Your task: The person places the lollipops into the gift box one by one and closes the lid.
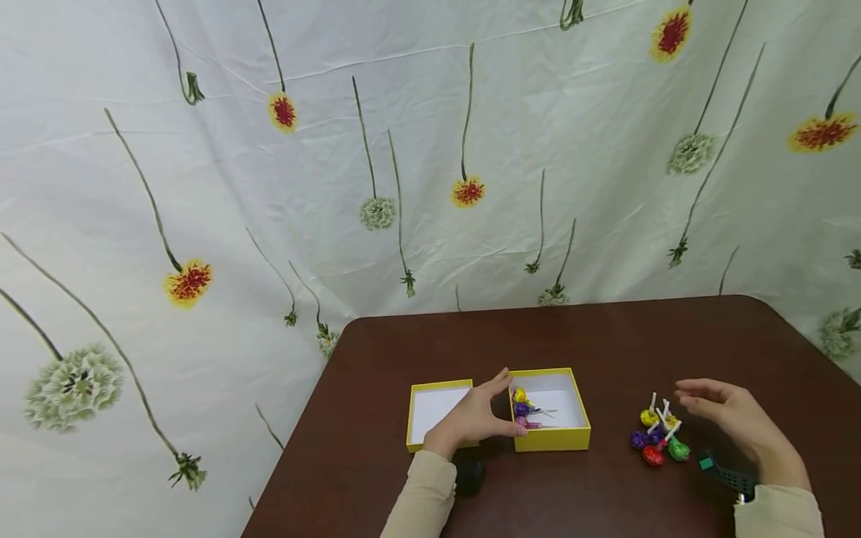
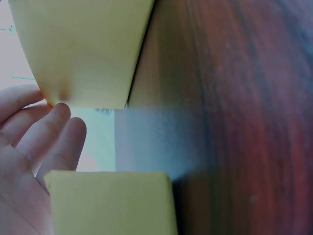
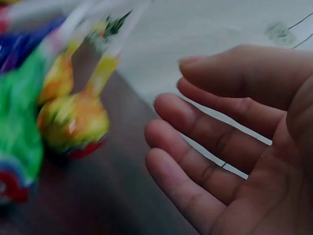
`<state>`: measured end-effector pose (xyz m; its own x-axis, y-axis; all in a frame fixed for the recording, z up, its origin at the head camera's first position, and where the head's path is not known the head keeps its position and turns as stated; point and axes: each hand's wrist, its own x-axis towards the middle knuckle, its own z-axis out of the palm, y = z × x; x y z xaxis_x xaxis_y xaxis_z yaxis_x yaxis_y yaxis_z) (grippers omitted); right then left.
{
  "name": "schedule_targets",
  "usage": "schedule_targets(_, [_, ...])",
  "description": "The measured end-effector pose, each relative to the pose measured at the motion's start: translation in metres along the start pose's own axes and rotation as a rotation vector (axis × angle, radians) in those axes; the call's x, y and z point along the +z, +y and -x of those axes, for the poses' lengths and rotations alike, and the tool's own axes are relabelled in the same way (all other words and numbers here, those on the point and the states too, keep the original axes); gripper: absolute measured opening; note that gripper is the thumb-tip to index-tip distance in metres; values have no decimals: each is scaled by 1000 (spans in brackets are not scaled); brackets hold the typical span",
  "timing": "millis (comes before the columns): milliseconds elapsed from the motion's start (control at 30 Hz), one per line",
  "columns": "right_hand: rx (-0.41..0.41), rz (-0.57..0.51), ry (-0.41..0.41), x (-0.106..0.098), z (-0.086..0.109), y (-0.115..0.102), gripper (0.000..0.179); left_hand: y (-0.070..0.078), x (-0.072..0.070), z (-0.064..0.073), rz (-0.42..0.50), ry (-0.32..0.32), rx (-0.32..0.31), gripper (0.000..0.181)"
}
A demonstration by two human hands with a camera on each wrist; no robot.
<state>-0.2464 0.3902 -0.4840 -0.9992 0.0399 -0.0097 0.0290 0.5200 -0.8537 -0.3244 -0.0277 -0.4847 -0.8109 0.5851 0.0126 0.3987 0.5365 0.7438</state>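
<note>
A yellow box [image 1: 553, 439] with a white inside holds several wrapped lollipops [image 1: 522, 408], yellow, purple and pink, along its left side. My left hand [image 1: 479, 412] spans that side, thumb at the near corner and fingers at the far one, holding the box. In the left wrist view, fingertips [image 2: 61, 111] meet the box's edge. To the right, more lollipops [image 1: 654, 454] lie in a bunch on the table, red, green, purple and yellow, white sticks pointing up. Just right of them my right hand [image 1: 736, 418] hovers with fingers loosely bent and nothing in its grasp.
A shallow yellow lid [image 1: 439, 407] with a white inside lies left of the box, partly behind the left hand. Both stand on a dark brown table [image 1: 625, 336]. Behind it hangs a white cloth [image 1: 417, 149] printed with flowers.
</note>
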Motion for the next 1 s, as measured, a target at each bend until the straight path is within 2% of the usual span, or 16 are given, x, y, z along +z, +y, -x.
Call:
schedule_targets(167, [4,45,-97,9,-2,7,49,-1,0,2,-10,-5,8,96])
schedule_targets(267, [-10,30,-171,9,-3,7,46,-1,0,2,1,-7,4,97])
schedule_targets(500, [-34,53,-237,10,-3,6,46,0,-2,2,-8,-1,-6,97])
schedule_targets(733, [-51,102,-219,13,-4,6,34,0,-2,1,-23,-7,-7,97])
schedule_targets(1000, [-9,143,-163,11,-3,4,40,0,-2,1,-28,-8,-8,97])
